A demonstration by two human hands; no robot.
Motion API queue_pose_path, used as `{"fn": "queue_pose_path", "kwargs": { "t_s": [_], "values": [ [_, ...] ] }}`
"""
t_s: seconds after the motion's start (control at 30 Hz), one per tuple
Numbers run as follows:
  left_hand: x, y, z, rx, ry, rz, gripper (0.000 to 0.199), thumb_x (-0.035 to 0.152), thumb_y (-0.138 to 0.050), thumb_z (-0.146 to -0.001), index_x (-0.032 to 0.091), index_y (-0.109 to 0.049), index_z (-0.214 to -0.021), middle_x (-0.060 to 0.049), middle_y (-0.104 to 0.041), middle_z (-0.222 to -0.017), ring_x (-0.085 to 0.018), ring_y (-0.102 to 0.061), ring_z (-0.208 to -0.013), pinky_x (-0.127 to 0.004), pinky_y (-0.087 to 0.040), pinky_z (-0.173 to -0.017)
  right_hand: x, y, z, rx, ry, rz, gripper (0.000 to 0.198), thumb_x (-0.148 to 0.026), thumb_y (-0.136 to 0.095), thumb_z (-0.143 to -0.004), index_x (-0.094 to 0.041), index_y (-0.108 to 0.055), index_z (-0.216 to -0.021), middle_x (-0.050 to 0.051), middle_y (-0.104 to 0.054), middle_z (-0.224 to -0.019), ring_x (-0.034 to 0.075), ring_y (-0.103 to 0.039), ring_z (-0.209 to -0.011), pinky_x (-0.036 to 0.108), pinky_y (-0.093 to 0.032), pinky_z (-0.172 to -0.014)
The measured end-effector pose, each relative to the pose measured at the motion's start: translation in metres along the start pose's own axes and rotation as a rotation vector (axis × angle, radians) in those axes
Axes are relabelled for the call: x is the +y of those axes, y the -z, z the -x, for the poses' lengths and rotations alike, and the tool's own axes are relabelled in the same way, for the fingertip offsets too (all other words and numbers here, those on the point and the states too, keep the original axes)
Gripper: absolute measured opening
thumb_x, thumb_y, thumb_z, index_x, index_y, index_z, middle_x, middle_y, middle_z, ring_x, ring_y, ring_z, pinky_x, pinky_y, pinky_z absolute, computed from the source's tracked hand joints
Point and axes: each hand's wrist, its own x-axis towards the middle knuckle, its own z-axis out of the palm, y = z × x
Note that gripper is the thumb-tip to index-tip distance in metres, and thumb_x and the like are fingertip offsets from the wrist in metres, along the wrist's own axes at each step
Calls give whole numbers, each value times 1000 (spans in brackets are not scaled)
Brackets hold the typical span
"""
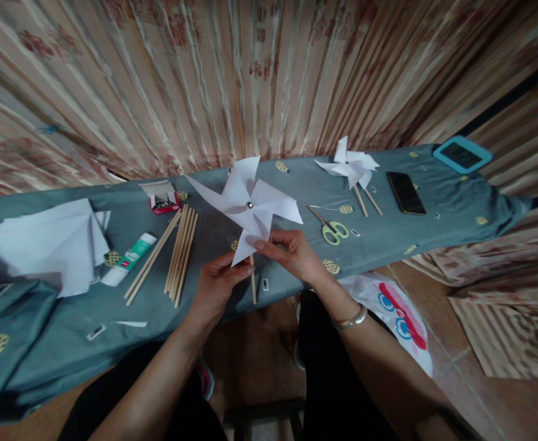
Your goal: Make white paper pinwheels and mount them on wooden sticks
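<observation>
Between my hands is a white paper pinwheel (239,205) with a shiny pin head at its centre. A thin wooden stick (253,288) shows below it, its upper part hidden behind the paper. My left hand (218,283) is closed at the lower blade and the stick, thumb towards the stick. My right hand (296,254) pinches the edge of the lower blade between thumb and fingers. To the right, finished-looking white pinwheels (351,165) on two sticks lie overlapping on the cloth. Scissors (334,233) with yellow-green handles lie closer to my right hand.
On the grey-green cloth (223,312) lie several wooden sticks (183,254), a glue stick (131,258), a red box of pins (164,202) and white paper sheets (43,242). A phone (405,192) and a blue-framed timer (462,154) are at right. A curtain (269,92) hangs behind.
</observation>
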Motion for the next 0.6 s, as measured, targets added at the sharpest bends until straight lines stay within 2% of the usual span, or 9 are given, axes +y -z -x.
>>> {"fn": "queue_pose_path", "kwargs": {
  "t_s": [0.17, 0.3, 0.43, 0.5, 0.6],
  "values": [
    [-3, -2, 0, 17, 19, 44, 29, 19, -86, -49, 20, -79, -77, -2, -75, -77, -17, -65, -75, -31, -50, -80, -5, -1, 4, 24, 152, 231, 35, -45, -59, -89, -19, -69, -67, 0, -67, -68, 12, -58, -67, 26, -43, -64],
    [-2, -2, 1, 5, 21, 56, 30, 20, -87, -49, 20, -79, -78, -2, -75, -76, -19, -67, -76, -34, -50, -85, -7, -2, 8, -16, 269, 340, 36, -46, -55, -93, -20, -72, -75, 2, -71, -75, 14, -63, -73, 27, -45, -68],
    [-1, 0, 0, 7, 11, 39, 28, 21, -88, -50, 20, -78, -76, -2, -75, -75, -19, -67, -76, -34, -50, -85, -13, -1, 18, -28, 318, 447, 37, -46, -55, -94, -20, -71, -74, 3, -72, -73, 15, -64, -74, 28, -47, -72],
    [-1, 1, -1, 22, 3, 28, 27, 21, -87, -49, 20, -78, -75, -1, -75, -75, -18, -67, -75, -33, -50, -83, -18, 4, 24, 37, 352, 485, 38, -44, -53, -95, -19, -70, -72, 4, -72, -72, 15, -64, -73, 29, -48, -72],
    [-1, 2, -1, 13, 6, 27, 27, 19, -86, -48, 21, -78, -74, -1, -76, -75, -17, -66, -74, -32, -50, -82, -21, 17, 29, 266, 387, 495, 32, -34, -52, -96, -19, -69, -73, 4, -73, -76, 16, -65, -75, 29, -49, -74]
  ]
}}
